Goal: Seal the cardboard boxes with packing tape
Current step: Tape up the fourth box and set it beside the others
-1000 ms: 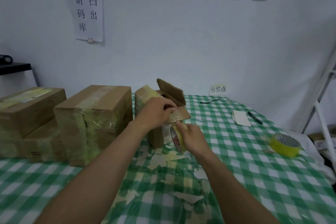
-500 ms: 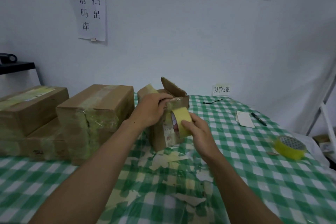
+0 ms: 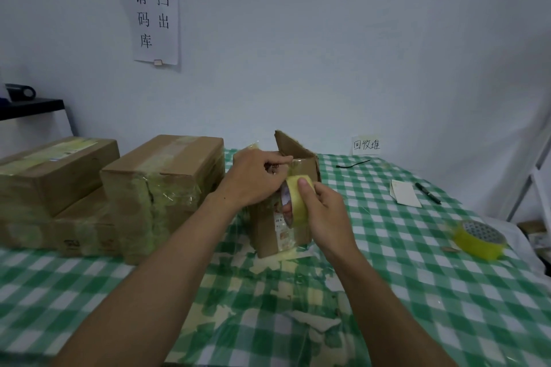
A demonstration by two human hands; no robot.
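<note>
Tape roll (image 3: 296, 201) higher now, between right hand (image 3: 326, 217) thumb and fingers.

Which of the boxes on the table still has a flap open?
The small box under both hands, right of the others: its rear flap stands up. The bigger boxes on the left are closed and taped.

single head view, looking forward and down over table (image 3: 417, 292), hands close below.
</note>
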